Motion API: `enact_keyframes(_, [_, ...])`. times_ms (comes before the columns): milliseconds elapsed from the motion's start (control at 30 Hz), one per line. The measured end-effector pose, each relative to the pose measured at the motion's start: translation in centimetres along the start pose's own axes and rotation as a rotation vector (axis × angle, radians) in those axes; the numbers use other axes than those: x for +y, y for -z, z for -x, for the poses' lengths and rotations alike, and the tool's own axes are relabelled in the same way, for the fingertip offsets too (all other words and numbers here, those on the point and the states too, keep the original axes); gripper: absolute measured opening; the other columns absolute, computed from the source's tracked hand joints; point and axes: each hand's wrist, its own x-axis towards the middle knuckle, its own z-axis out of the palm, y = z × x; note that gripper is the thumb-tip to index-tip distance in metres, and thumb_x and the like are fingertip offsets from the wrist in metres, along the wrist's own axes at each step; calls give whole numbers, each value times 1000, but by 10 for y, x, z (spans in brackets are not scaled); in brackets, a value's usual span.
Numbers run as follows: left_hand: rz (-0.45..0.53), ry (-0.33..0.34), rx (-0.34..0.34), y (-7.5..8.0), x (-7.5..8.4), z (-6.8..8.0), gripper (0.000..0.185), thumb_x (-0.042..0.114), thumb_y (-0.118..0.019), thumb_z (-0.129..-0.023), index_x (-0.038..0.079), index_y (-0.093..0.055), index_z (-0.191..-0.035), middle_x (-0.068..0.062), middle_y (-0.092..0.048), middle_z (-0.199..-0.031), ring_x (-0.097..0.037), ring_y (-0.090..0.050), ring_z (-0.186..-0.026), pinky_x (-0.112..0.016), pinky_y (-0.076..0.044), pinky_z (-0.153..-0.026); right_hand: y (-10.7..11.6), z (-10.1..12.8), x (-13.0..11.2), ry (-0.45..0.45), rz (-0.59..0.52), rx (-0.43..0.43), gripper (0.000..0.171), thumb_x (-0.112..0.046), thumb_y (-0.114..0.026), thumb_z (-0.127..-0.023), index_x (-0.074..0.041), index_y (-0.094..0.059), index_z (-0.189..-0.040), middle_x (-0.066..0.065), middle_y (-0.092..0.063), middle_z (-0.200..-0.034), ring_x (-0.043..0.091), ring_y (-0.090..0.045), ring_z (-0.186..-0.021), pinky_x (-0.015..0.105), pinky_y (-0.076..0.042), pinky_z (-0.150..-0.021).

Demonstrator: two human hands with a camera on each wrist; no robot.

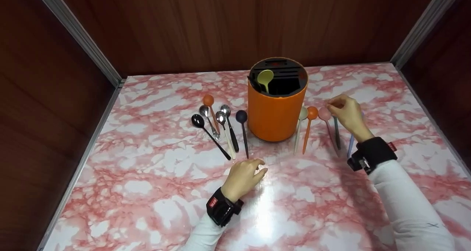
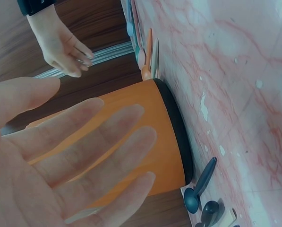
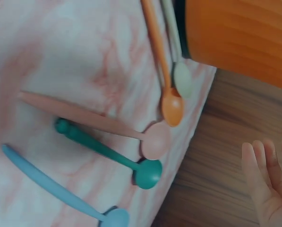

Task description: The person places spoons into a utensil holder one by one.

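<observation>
My right hand [image 1: 346, 113] hovers over the heads of the pink spoon [image 3: 156, 141] and the green spoon [image 3: 148, 174]. Its fingers are loosely bent and hold nothing; in the right wrist view only part of this hand [image 3: 270, 187] shows. Near the table's middle, my left hand [image 1: 243, 177] is just in front of the navy spoon's handle [image 1: 245, 144]. The palm [image 2: 18, 189] is bare and the fingers are spread in the left wrist view. Between the hands stands an orange utensil holder [image 1: 276, 115] with a yellow-green spoon [image 1: 265, 77] in it.
Right of the holder lie a pale green spoon [image 3: 182, 79], an orange spoon [image 3: 172, 108] and a blue spoon [image 3: 44, 177]. On its left are several more, including a black spoon [image 1: 198, 121] and another orange one [image 1: 208, 100]. Wooden panels [image 1: 220, 26] enclose the marbled table [image 1: 147, 207].
</observation>
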Motion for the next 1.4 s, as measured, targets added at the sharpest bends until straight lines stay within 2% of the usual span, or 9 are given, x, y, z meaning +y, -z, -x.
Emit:
enact_keyframes(333, [4,0,0,-1,0,-1,23,26,-56,-90,9,-67,-101,-5,-71,-97,-22,-68,-87,-33,-53,-78,-6,4,17,24,19,-35,20,-4,-58,-87,13,-59,-98,30,-60,-91,-16,-45,-61,3,-43,-54])
enact_keyframes(700, [-8,3,-2,1,0,-1,24,26,-55,-91,9,-67,-102,-5,-71,-99,-22,-68,-89,-34,-53,-78,-7,7,36,36,71,-92,21,0,-55,-87,15,-56,-102,35,-58,-97,-17,-41,-67,2,-37,-61])
enact_keyframes(767, [-7,0,-3,1,0,-1,23,26,-55,-90,9,-67,-102,-6,-71,-99,-22,-68,-88,-34,-53,-78,-8,7,38,47,95,-86,21,0,-56,-86,15,-57,-101,35,-59,-96,-9,-46,-71,4,-36,-62])
enact_keyframes(867, [-12,0,-2,0,0,0,23,26,-55,-91,9,-67,-102,-6,-71,-98,-22,-68,-88,-34,-53,-78,-10,7,41,58,121,-87,21,-1,-57,-86,15,-58,-100,34,-59,-95,15,-57,-78,6,-36,-65])
enact_keyframes(967, [-16,-3,5,-1,0,0,23,26,-56,-90,10,-67,-101,-5,-71,-98,-22,-68,-88,-33,-53,-78,-12,7,45,53,141,-97,21,0,-57,-85,15,-58,-99,34,-59,-94,29,-57,-82,8,-36,-63])
enact_keyframes(1133, [-12,-4,3,-1,-1,0,23,26,-56,-90,10,-67,-102,-4,-71,-98,-21,-68,-89,-33,-53,-79,-14,7,51,13,169,-123,22,-1,-58,-84,16,-58,-99,32,-59,-86,2,-48,-62,9,-38,-52])
enact_keyframes(1233, [-12,0,-4,-1,-1,0,23,26,-56,-91,10,-67,-102,-4,-71,-98,-21,-67,-89,-33,-53,-79,-16,8,53,-1,200,-129,23,-1,-59,-83,16,-57,-99,32,-59,-85,13,-54,-59,11,-38,-50])
enact_keyframes(1333, [-16,1,-6,-1,-1,0,22,26,-56,-91,10,-67,-101,-4,-71,-98,-21,-67,-89,-33,-53,-78,-18,10,55,-16,239,-134,25,-2,-59,-84,17,-57,-100,32,-59,-86,31,-58,-69,15,-37,-51])
enact_keyframes(1400, [-18,-1,-1,-1,-1,0,22,26,-56,-91,10,-67,-101,-4,-71,-97,-21,-67,-89,-33,-53,-78,-19,11,56,-24,255,-143,26,-2,-58,-84,17,-57,-102,32,-60,-86,31,-58,-69,16,-38,-51])
